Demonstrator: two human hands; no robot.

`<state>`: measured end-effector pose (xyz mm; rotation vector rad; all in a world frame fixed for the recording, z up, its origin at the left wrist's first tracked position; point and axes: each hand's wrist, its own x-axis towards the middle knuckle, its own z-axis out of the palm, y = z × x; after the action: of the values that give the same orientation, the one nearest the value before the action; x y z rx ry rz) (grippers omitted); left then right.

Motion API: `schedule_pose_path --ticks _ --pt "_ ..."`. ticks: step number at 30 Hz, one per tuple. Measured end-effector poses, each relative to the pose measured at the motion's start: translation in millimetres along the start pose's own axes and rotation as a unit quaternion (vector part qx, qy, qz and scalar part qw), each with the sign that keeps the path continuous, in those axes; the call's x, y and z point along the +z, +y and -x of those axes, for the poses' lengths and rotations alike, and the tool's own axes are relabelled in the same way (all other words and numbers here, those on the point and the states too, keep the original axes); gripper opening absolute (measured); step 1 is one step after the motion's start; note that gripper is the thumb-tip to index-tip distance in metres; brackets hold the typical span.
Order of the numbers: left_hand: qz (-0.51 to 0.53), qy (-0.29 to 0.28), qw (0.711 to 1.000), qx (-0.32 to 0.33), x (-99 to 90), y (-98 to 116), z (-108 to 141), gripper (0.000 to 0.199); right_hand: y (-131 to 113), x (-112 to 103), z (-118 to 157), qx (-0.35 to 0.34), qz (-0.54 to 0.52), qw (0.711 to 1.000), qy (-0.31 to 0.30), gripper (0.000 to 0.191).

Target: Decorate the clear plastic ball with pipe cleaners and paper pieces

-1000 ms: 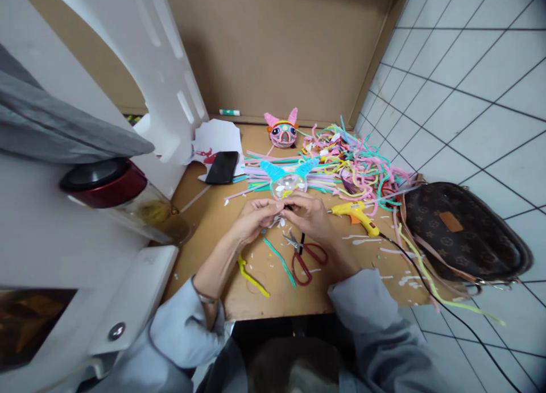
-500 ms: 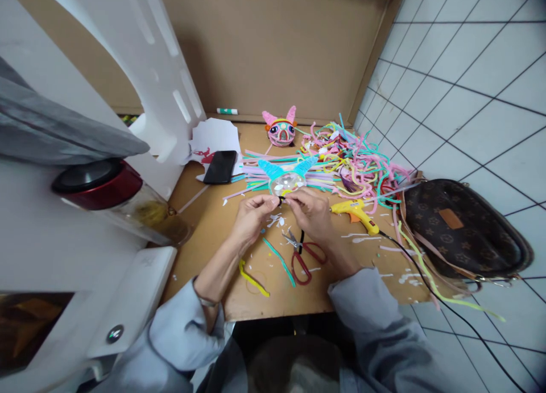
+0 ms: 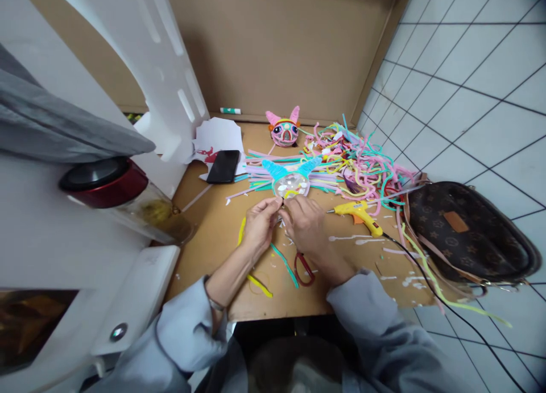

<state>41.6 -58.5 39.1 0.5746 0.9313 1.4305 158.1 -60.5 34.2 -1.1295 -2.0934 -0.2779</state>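
Note:
Over the desk's middle, my left hand and my right hand meet with fingertips pinched. Between them is a short bit of black pipe cleaner, mostly hidden by the fingers. Just beyond the fingertips lies a clear round craft head with blue fuzzy ears and a curl of yellow. Below my right hand show the red handles of scissors, whose blades are covered. A teal pipe cleaner and a yellow pipe cleaner lie near my wrists.
A yellow glue gun with a black cord rests to the right, beside a brown handbag. Behind are a pink-eared craft head and heaped pipe cleaners. A phone and a glass bottle stand left.
My right hand has turned and closed in toward my left, covering more of the black pipe cleaner and the scissors. The whole view has shifted slightly.

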Motion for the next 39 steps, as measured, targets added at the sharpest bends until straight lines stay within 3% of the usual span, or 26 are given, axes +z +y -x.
schedule_pose_path --ticks 13,21,29,33,39 --pt "-0.028 -0.028 0.999 -0.014 -1.5 0 0 0.033 15 2 -4 0.046 -0.144 0.988 0.014 0.008" --pt "-0.048 -0.061 0.997 0.010 -0.9 5 2 0.041 19 -1 -7 0.062 -0.159 0.985 0.026 0.005" --pt "-0.140 -0.121 0.983 0.006 -12.0 18 -8 0.038 23 -5 -10 0.023 -0.214 0.976 -0.004 0.010" --pt "-0.162 -0.087 0.982 0.044 -12.9 21 -9 0.031 26 -6 -10 0.018 -0.226 0.974 -0.029 0.014" --pt "-0.112 -0.057 0.992 0.015 -8.0 19 -6 0.027 28 -7 -12 0.045 -0.244 0.969 0.004 0.015"
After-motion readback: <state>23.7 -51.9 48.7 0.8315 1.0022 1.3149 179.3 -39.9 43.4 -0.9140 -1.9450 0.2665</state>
